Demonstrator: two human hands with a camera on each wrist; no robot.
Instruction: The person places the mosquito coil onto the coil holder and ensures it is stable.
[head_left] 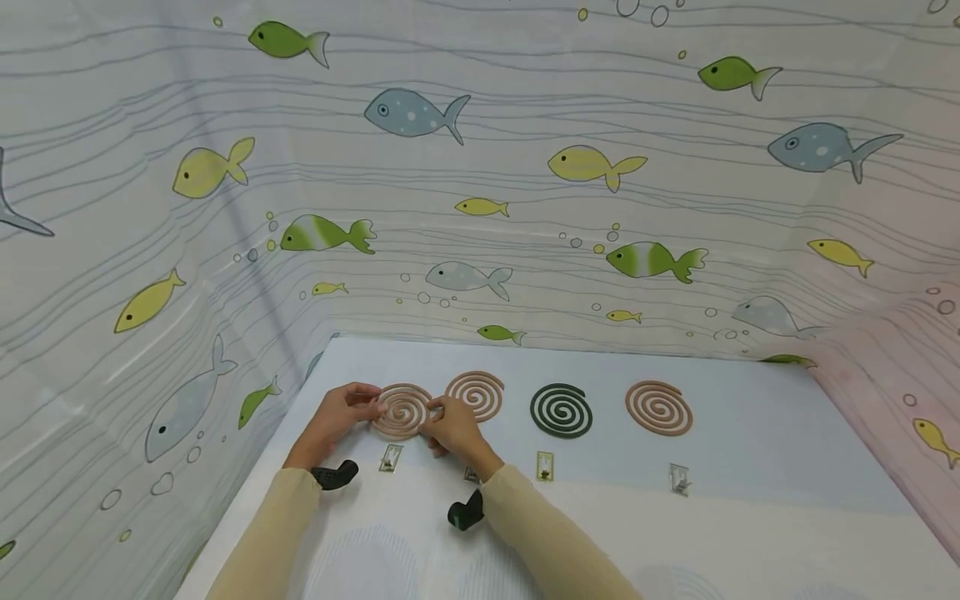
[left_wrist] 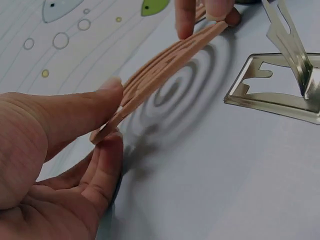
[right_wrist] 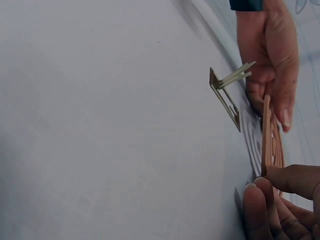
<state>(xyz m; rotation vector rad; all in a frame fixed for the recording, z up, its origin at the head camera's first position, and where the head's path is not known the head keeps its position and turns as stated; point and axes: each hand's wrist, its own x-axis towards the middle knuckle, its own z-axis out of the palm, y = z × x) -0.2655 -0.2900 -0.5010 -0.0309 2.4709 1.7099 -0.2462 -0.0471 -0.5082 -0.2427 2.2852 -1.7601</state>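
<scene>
A brown mosquito coil [head_left: 402,412] is held between both hands, raised over the white table with its ring-shaped shadow below it. My left hand [head_left: 335,422] pinches its left edge, thumb on top and fingers underneath, as the left wrist view shows. On the opposite edge, my right hand [right_wrist: 290,202] pinches the coil between thumb and fingers. Close in front of the coil lies a small metal coil stand [left_wrist: 280,90] with its prong bent upward. A second brown coil [head_left: 487,385] lies just behind my right hand.
Farther right lie a dark green coil [head_left: 561,410] and another brown coil [head_left: 658,408]. In front of them are a gold-coloured stand [head_left: 545,467] and a silver stand [head_left: 678,480]; one more stand [head_left: 471,474] is partly hidden by the right wrist. A fish-patterned curtain [head_left: 525,275] surrounds the table.
</scene>
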